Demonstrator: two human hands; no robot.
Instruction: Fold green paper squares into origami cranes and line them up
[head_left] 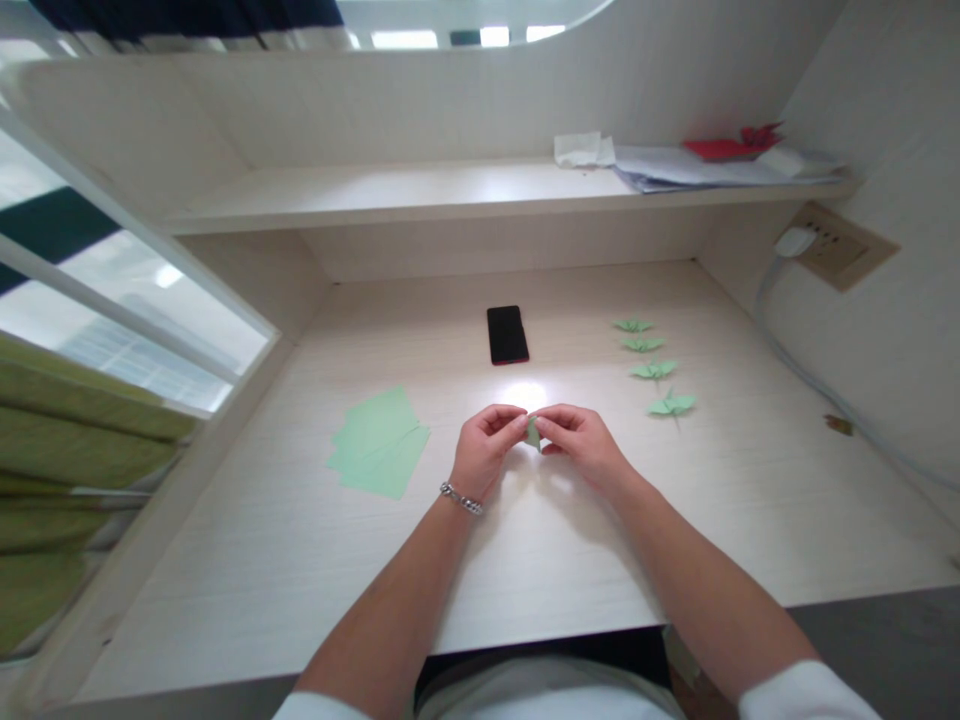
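A small folded piece of green paper is pinched between my two hands, just above the middle of the desk. My left hand, with a silver chain bracelet at the wrist, grips its left side between thumb and forefinger. On the other side my right hand pinches it the same way. The fingers cover much of the paper, so its full shape is hidden. To the left lies a fanned stack of green paper sheets. Several folded green paper cranes stand in a column at the right.
A black phone lies behind my hands. Along the back runs a shelf with papers and a red folded paper piece. A cable hangs from the wall socket on the right.
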